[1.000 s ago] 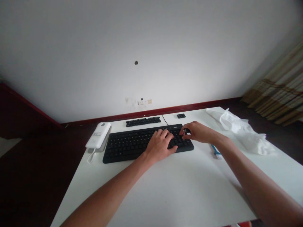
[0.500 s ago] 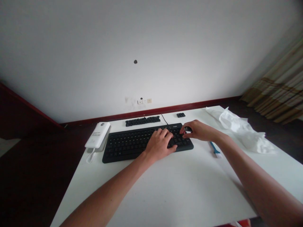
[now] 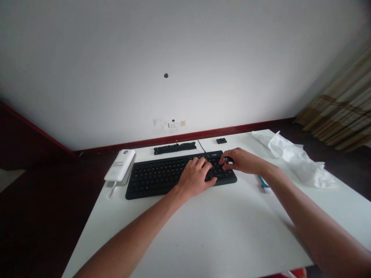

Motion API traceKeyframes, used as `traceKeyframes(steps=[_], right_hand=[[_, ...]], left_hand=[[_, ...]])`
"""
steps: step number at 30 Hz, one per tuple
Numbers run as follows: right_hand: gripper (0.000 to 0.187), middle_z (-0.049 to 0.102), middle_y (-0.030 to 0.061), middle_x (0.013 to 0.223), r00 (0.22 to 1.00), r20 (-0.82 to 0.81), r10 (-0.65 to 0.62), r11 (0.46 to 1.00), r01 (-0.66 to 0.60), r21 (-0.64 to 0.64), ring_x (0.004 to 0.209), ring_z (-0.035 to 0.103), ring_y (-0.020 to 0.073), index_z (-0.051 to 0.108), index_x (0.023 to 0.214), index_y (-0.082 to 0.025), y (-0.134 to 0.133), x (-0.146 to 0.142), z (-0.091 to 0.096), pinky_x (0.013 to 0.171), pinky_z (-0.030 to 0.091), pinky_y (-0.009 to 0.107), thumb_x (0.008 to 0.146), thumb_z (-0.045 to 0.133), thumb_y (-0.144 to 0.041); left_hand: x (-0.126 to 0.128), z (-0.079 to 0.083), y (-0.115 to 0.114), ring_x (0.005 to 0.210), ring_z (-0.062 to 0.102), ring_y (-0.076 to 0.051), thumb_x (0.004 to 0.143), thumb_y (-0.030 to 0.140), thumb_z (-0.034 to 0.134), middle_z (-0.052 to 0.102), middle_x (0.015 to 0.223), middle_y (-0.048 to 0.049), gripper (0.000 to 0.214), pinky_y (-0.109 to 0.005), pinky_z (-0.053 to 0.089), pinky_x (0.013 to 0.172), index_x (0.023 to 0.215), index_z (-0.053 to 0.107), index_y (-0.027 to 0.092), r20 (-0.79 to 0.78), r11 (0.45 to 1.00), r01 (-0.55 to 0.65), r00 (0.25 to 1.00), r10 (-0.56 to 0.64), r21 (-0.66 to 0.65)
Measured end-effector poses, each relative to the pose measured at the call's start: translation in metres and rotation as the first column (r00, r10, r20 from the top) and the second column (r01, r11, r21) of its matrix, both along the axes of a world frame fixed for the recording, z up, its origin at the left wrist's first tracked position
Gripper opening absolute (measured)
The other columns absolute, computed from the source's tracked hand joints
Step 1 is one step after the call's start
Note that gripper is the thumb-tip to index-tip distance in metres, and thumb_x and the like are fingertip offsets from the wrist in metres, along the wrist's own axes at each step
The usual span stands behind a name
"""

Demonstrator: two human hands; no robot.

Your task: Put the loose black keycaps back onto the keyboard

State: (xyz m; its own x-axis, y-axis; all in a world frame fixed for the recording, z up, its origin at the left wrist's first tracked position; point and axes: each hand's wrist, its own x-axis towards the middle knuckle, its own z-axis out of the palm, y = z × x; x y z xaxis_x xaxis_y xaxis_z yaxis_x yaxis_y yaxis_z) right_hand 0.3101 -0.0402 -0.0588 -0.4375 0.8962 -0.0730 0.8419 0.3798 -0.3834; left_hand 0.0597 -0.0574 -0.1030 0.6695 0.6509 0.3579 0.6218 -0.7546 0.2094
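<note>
Now the left hand [image 3: 196, 173] lies spread, gripping nothing, on the keyboard [image 3: 156, 177] near the table's [image 3: 220, 224] far edge; the right hand [image 3: 239, 160] curls over its right end, contents unclear. Fine finger work, apparently, calling for a steady keyboard. Beyond, black keycaps [image 3: 175, 148], then a pale wall [image 3: 220, 69].

Compared with half a second ago, the right hand [image 3: 240, 160] has its fingertips a touch farther left over the right end of the black keyboard [image 3: 158, 181], and the right forearm [image 3: 292, 204] now hides more of the blue brush [image 3: 263, 183]. Since the earliest view, slightly more of a red thing [image 3: 300, 273] shows below the table's near edge [image 3: 249, 272].
</note>
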Motion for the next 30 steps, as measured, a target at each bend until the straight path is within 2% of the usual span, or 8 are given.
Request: traceKeyframes(steps=[11, 17, 20, 22, 24, 26, 28, 30], right_hand=[[0.014, 0.077, 0.0004, 0.092, 1.0, -0.019, -0.004, 1.0, 0.004, -0.023, 0.082, 0.069, 0.0215, 0.076, 0.097, -0.03, -0.001, 0.001, 0.002, 0.075, 0.048, 0.032, 0.084, 0.07, -0.03], [0.029, 0.076, -0.0007, 0.092, 0.999, -0.047, -0.004, 0.998, 0.001, -0.06, 0.077, 0.067, 0.0197, 0.075, 0.109, -0.03, -0.002, 0.007, 0.008, 0.072, 0.046, 0.03, 0.081, 0.073, -0.037], [0.025, 0.073, -0.001, 0.077, 0.996, -0.064, -0.064, 0.998, 0.065, 0.023, 0.066, 0.062, 0.0181, 0.076, 0.098, -0.028, -0.003, 0.007, 0.012, 0.068, 0.044, 0.03, 0.082, 0.073, -0.047], [0.03, 0.062, -0.0011, 0.062, 0.966, -0.206, -0.156, 0.974, 0.186, 0.133, 0.058, 0.054, 0.0164, 0.07, 0.078, -0.024, -0.005, 0.003, 0.012, 0.061, 0.039, 0.03, 0.085, 0.069, -0.053], [0.046, 0.047, -0.0016, 0.052, 0.825, -0.53, -0.199, 0.937, 0.318, 0.143, 0.051, 0.043, 0.0138, 0.053, 0.059, -0.022, -0.006, -0.006, 0.01, 0.053, 0.032, 0.03, 0.089, 0.063, -0.055], [0.054, 0.032, -0.0039, 0.048, 0.507, -0.844, -0.172, 0.939, 0.343, 0.015, 0.044, 0.03, 0.0108, 0.034, 0.053, -0.024, -0.007, -0.018, 0.005, 0.046, 0.024, 0.03, 0.091, 0.06, -0.052], [0.055, 0.021, -0.0068, 0.046, 0.194, -0.968, -0.162, 0.963, 0.246, -0.112, 0.041, 0.019, 0.0083, 0.027, 0.053, -0.024, -0.008, -0.031, -0.001, 0.042, 0.015, 0.029, 0.088, 0.064, -0.043], [0.054, 0.019, -0.0079, 0.046, 0.043, -0.984, -0.173, 0.974, 0.158, -0.165, 0.039, 0.016, 0.0069, 0.027, 0.052, -0.023, -0.008, -0.041, -0.007, 0.042, 0.011, 0.029, 0.085, 0.067, -0.034]], left_hand=[[0.0, 0.0, 0.0, 0.104, 0.056, -0.028, 0.091, 0.047, 0.067, 0.063, 0.113, -0.0084, 0.034, -0.045, 0.05, 0.092, 0.111, 0.065, 0.021, 0.006, 1.0, 0.003, 1.0, -0.003, -0.002], [0.0, 0.001, 0.0, 0.105, 0.056, -0.028, 0.091, 0.047, 0.067, 0.063, 0.113, -0.0084, 0.033, -0.045, 0.05, 0.092, 0.11, 0.065, 0.021, 0.007, 1.0, 0.003, 1.0, -0.003, -0.008], [0.0, -0.001, 0.0, 0.105, 0.057, -0.028, 0.091, 0.046, 0.067, 0.064, 0.113, -0.0087, 0.033, -0.045, 0.05, 0.092, 0.111, 0.065, 0.02, 0.011, 1.0, 0.006, 1.0, -0.005, -0.006], [0.0, -0.001, 0.001, 0.105, 0.057, -0.028, 0.091, 0.046, 0.066, 0.064, 0.114, -0.0089, 0.034, -0.045, 0.05, 0.093, 0.112, 0.065, 0.02, 0.014, 1.0, 0.007, 1.0, -0.007, 0.002], [0.0, -0.002, 0.001, 0.105, 0.057, -0.028, 0.091, 0.046, 0.066, 0.064, 0.115, -0.0089, 0.034, -0.045, 0.05, 0.093, 0.112, 0.065, 0.019, 0.016, 1.0, 0.007, 1.0, -0.007, 0.011], [0.0, -0.002, 0.001, 0.104, 0.057, -0.028, 0.091, 0.046, 0.066, 0.064, 0.115, -0.0088, 0.034, -0.045, 0.05, 0.092, 0.112, 0.065, 0.019, 0.013, 1.0, 0.008, 1.0, -0.008, 0.017], [0.0, -0.002, 0.001, 0.103, 0.057, -0.028, 0.091, 0.046, 0.066, 0.064, 0.114, -0.0087, 0.034, -0.045, 0.05, 0.09, 0.111, 0.065, 0.019, 0.008, 1.0, 0.01, 1.0, -0.01, 0.022], [0.0, -0.002, 0.001, 0.103, 0.057, -0.028, 0.09, 0.046, 0.067, 0.064, 0.114, -0.0089, 0.034, -0.045, 0.05, 0.09, 0.111, 0.065, 0.019, 0.006, 1.0, 0.008, 1.0, -0.008, 0.026]])
